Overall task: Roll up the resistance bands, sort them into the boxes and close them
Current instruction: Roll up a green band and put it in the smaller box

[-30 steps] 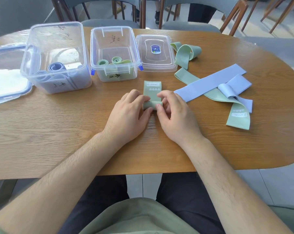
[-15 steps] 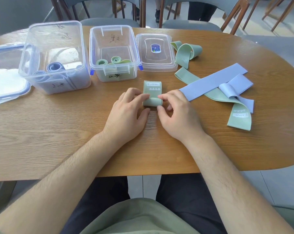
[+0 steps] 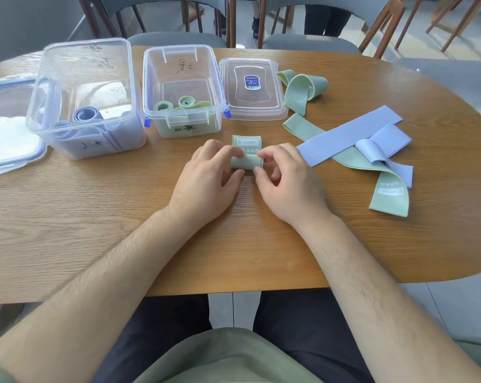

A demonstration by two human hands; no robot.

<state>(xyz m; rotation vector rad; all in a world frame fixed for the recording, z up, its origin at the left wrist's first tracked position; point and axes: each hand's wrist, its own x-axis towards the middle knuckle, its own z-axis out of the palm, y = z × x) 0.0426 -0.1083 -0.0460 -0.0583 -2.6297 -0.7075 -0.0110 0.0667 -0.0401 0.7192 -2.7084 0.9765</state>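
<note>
1. Fingertips (image 3: 235, 153) of the left hand (image 3: 206, 178) curl over the top of the green band (image 3: 247, 161), with the thumb at its near side. The right hand (image 3: 286, 183) pinches the roll's other end between forefinger and thumb. Both hands grip it; neither is slack.
2. Band and roll sit on the table (image 3: 233, 244) straight ahead of the person, between the two hands and near the front wall of the green box (image 3: 150, 87).
3. Handling, as I judge it: light, soft, stretchy fabric that will likely spring open if released (the coils already boxed look a little loose). It is best held across its width at both ends, pressing down on the last turn.
4. Roll's long axis runs left to right across the person. The short flat tail, little more than the label patch, points away toward the green box, so rolling goes forward.
5. Farther out, rolled green bands (image 3: 178, 104) lie in the green box, with its lid (image 3: 253, 106) flat just to the right. Rolled blue bands (image 3: 87, 114) lie in the blue box (image 3: 54, 67) on the left.
6. Loose blue band (image 3: 350, 134) and loose green band (image 3: 388, 197) lie crossed on the right, apart from the hands and not yet rolled.
</note>
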